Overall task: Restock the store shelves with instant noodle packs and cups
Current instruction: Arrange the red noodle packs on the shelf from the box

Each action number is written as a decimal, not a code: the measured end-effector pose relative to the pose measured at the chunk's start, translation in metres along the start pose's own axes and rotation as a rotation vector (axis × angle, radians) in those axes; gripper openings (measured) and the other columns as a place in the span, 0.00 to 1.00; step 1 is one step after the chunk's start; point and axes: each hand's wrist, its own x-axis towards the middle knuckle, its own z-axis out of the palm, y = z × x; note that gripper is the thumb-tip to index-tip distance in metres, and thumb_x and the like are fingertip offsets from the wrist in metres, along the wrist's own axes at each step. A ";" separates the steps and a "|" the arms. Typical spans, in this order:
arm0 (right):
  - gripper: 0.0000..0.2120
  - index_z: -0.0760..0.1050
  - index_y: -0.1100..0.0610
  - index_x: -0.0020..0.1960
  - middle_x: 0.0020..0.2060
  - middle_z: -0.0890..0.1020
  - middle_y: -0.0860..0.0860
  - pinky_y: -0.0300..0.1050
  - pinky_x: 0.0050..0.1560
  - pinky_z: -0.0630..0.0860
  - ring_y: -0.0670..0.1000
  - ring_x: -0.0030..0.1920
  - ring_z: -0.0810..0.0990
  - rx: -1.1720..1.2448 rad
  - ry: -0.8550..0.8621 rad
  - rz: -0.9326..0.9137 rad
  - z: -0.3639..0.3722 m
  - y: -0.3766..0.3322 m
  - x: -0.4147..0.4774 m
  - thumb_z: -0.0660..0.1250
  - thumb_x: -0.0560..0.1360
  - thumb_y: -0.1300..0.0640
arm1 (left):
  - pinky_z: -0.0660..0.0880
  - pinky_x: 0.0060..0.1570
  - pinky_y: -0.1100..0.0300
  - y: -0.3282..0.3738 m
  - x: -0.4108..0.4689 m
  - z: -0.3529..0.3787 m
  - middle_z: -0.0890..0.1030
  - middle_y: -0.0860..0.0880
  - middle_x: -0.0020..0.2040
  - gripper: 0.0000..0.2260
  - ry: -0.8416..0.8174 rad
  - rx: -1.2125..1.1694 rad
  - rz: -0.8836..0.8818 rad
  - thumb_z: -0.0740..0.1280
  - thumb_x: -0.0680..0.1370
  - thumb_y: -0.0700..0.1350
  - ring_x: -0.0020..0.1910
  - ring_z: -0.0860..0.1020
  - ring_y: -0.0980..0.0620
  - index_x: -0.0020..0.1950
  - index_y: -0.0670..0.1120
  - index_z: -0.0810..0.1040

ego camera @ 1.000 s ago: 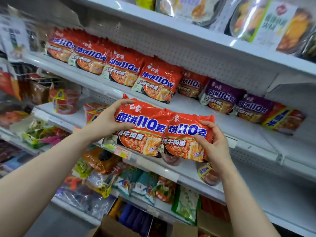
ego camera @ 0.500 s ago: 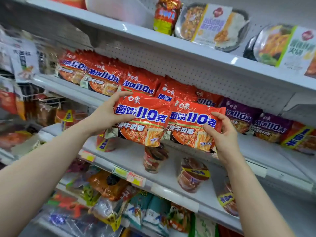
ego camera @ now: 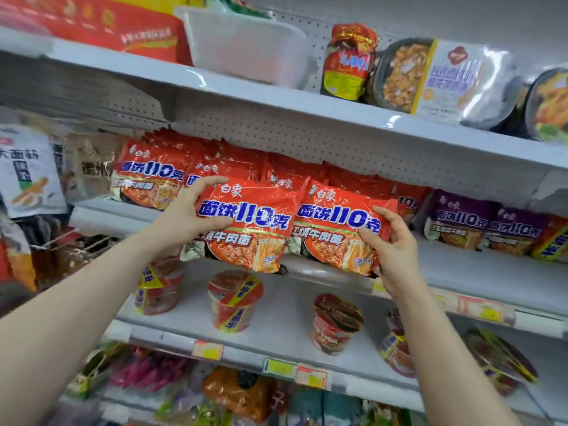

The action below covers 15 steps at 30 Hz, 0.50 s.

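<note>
Two red instant noodle packs sit side by side in front of the middle shelf [ego camera: 491, 272]. My left hand [ego camera: 190, 213] grips the left red pack [ego camera: 255, 229] at its left edge, thumb across the front. My right hand [ego camera: 390, 244] holds the right red pack [ego camera: 335, 226] at its right edge. Both packs hover at the shelf's front lip, before a row of matching red packs [ego camera: 147, 173] leaning against the pegboard. Noodle cups [ego camera: 235, 299] stand on the shelf below.
Purple noodle packs [ego camera: 461, 219] fill the middle shelf to the right, with bare shelf in front of them. The top shelf carries a white bin [ego camera: 246, 53], a red bag [ego camera: 347, 63] and boxed bowls [ego camera: 442, 78]. Snack bags crowd the bottom shelf [ego camera: 239, 392].
Both hands have lifted the two red packs from the cup shelf's height up to the middle shelf's front edge. The view has tilted upward.
</note>
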 end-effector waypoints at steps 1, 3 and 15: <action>0.19 0.75 0.52 0.63 0.56 0.82 0.53 0.50 0.45 0.83 0.52 0.50 0.85 0.006 0.017 0.011 0.004 0.000 -0.001 0.70 0.75 0.66 | 0.77 0.52 0.66 -0.002 0.004 -0.003 0.72 0.51 0.67 0.29 -0.012 -0.011 0.013 0.75 0.72 0.43 0.57 0.76 0.63 0.68 0.61 0.69; 0.19 0.75 0.52 0.64 0.56 0.82 0.53 0.50 0.44 0.83 0.52 0.50 0.85 0.005 0.047 0.024 0.008 0.000 -0.002 0.70 0.76 0.66 | 0.74 0.47 0.74 -0.004 0.012 -0.005 0.71 0.54 0.66 0.29 -0.023 0.013 0.049 0.74 0.73 0.41 0.54 0.74 0.73 0.69 0.58 0.69; 0.18 0.76 0.48 0.61 0.59 0.80 0.53 0.52 0.46 0.83 0.54 0.54 0.84 -0.056 0.083 0.002 -0.037 -0.017 0.014 0.71 0.75 0.65 | 0.79 0.44 0.67 0.007 0.040 0.044 0.71 0.57 0.66 0.29 -0.057 -0.127 0.058 0.74 0.73 0.40 0.56 0.77 0.61 0.68 0.62 0.69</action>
